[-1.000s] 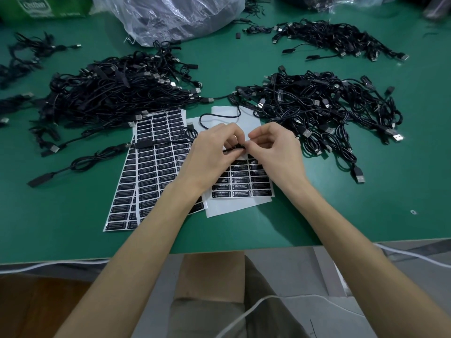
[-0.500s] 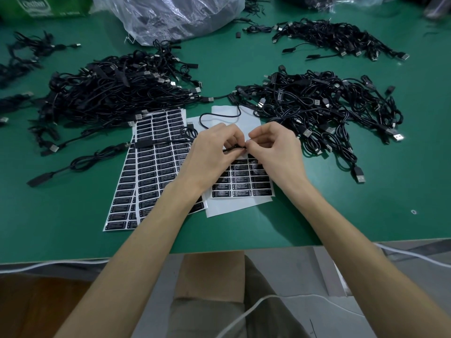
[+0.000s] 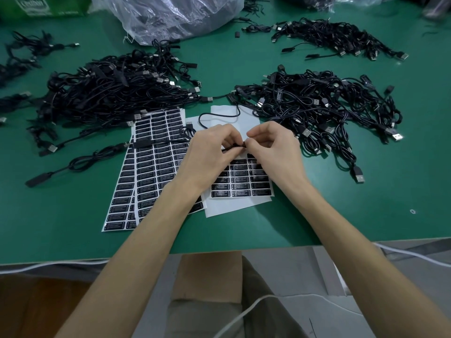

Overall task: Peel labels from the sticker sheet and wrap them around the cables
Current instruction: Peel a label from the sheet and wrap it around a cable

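**Inspector:** Surface and stock?

**Assistant:** The table [image 3: 341, 215] has a matte green top. Thin, round black cables with flat metal plugs lie tangled in a left pile [image 3: 109, 93], a right pile [image 3: 317, 106] and a far pile [image 3: 336, 37]. A crinkled clear bag [image 3: 170, 15] sits at the far edge.

**Inspector:** Labels?

**Assistant:** They are glossy black rectangles with white print, set in rows on white backing. The sheet [image 3: 240, 203] lies near centre, under the hands, and its far part is bare white. The spare sheets [image 3: 151, 167] are full and overlap it on the left.

**Inspector:** Hands?

**Assistant:** The left hand [image 3: 210, 154] and right hand [image 3: 273, 152] meet above the sheet with fingers curled. Each pinches the same cable [image 3: 231, 148] at the fingertips. A short black stretch runs nearly level between them.

**Inspector:** Its run?

**Assistant:** A cable loops across the bare backing just beyond the hands and runs to the right pile. Whether a label is on the held cable cannot be told, because fingers cover that spot.
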The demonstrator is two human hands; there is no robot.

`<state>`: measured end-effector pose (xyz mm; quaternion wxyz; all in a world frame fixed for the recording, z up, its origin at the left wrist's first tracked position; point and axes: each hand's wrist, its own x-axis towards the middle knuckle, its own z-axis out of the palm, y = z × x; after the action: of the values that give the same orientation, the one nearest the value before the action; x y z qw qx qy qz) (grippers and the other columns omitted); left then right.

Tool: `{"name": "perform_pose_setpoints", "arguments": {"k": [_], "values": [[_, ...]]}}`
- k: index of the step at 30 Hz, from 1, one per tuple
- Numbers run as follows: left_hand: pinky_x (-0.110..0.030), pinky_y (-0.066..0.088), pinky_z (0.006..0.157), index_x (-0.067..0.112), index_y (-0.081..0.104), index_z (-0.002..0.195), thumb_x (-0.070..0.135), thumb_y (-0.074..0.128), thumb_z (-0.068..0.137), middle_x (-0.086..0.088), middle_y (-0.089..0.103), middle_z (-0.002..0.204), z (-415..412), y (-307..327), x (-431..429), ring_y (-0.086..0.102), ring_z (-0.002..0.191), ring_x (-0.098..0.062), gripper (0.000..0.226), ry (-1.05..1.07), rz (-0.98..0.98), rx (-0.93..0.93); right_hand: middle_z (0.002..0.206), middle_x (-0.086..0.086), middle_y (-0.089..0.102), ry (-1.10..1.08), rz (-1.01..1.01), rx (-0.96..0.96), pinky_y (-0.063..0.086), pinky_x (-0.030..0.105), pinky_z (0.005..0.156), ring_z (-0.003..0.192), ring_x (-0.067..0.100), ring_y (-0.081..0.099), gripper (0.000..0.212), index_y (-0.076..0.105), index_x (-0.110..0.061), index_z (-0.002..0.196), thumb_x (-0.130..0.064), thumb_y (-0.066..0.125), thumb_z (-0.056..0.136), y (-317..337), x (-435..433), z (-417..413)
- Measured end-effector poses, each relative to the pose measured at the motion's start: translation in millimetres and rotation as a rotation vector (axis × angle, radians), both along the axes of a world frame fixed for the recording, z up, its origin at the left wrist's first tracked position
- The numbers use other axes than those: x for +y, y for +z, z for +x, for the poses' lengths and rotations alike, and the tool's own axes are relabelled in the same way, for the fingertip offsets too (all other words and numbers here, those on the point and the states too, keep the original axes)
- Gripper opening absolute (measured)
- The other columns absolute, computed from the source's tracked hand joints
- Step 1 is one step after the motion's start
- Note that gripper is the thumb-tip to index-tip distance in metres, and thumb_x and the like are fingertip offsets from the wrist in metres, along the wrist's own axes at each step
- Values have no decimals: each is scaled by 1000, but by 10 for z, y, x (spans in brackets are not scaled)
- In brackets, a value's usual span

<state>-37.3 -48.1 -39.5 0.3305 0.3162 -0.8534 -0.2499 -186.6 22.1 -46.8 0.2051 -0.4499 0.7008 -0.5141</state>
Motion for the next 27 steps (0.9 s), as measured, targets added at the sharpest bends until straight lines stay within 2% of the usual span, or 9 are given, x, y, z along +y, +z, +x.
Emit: {"name": "perform_pose_setpoints", "arguments": {"k": [5,9,14,21,27], "values": [[-13,51,81,11,74,95,17,82,87,7,72,85,-10,14,5,67,82,-4,14,2,51,15,83,-7,73,-8,2,-4,51,11,66,77,-1,68,10,71,-19,100,-15,70,90,1,4,-5],[-22,55,85,13,73,100,16,77,92,6,73,90,-15,4,-21,68,85,-4,9,3,51,-22,84,-7,73,-14,10,-3,54,15,69,79,1,69,10,71,-20,100,-16,70,91,2,4,-8],[-10,48,78,19,65,103,13,71,93,12,68,90,-33,-24,-18,65,86,0,13,25,101,-11,83,-9,72,-1,12,2,50,11,67,78,-1,67,10,70,-21,99,-16,70,91,12,5,4],[-9,48,78,17,69,102,10,66,93,9,70,91,-44,-25,-36,65,86,0,12,35,148,-4,84,-9,72,26,8,-5,48,9,65,77,-2,67,10,69,-22,100,-16,70,92,34,19,16],[-7,47,72,14,69,101,10,67,94,12,69,88,-47,-17,-39,65,82,2,8,74,196,38,91,-11,73,36,-6,-17,50,11,70,83,-3,68,14,68,-24,103,-16,70,93,60,40,32]]}}
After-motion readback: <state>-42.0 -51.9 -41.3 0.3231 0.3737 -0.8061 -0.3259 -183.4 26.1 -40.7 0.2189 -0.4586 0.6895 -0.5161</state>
